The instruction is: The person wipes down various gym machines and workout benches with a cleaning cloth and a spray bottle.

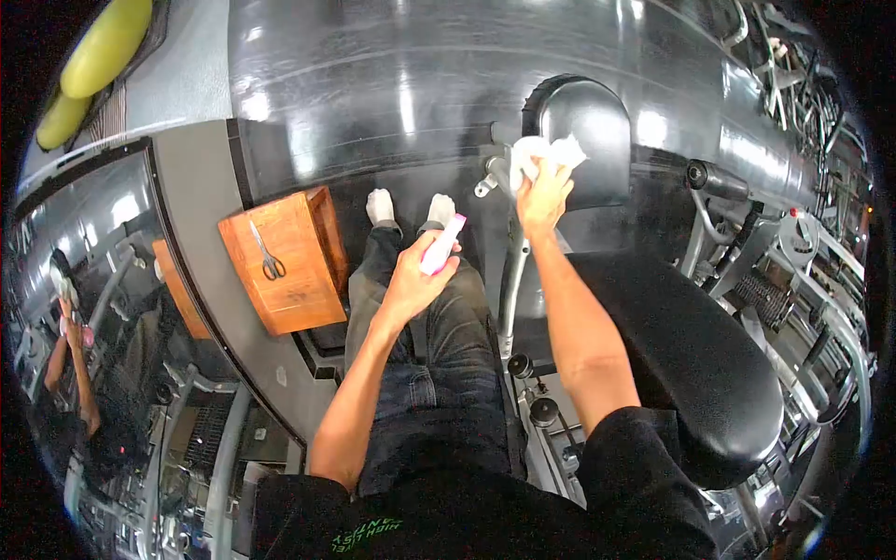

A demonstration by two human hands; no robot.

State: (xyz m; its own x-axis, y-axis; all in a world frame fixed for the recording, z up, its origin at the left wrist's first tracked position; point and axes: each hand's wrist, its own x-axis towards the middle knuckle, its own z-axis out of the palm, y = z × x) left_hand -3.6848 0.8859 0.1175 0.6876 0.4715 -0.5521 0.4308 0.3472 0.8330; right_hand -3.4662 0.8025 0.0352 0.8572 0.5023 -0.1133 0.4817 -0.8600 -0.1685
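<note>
My left hand (417, 280) is wrapped around a small white-and-pink bottle (442, 246), tilted in front of my legs. A crumpled white cloth (532, 157) is bunched in the fingers of my right hand (544, 198). That hand reaches to the left edge of a black padded seat (588, 126), and the cloth overlaps this edge in the view. Under my right forearm stretches a longer black padded bench (677, 364), joined to the same metal frame (514, 280).
Scissors (269, 257) lie on a wooden box (294, 303) left of my feet. A large mirror (103, 327) stands at the left, with yellow-green exercise balls (105, 51) beyond it. Gym machines (793, 252) crowd the right side. Shiny dark flooring (373, 103) stretches ahead.
</note>
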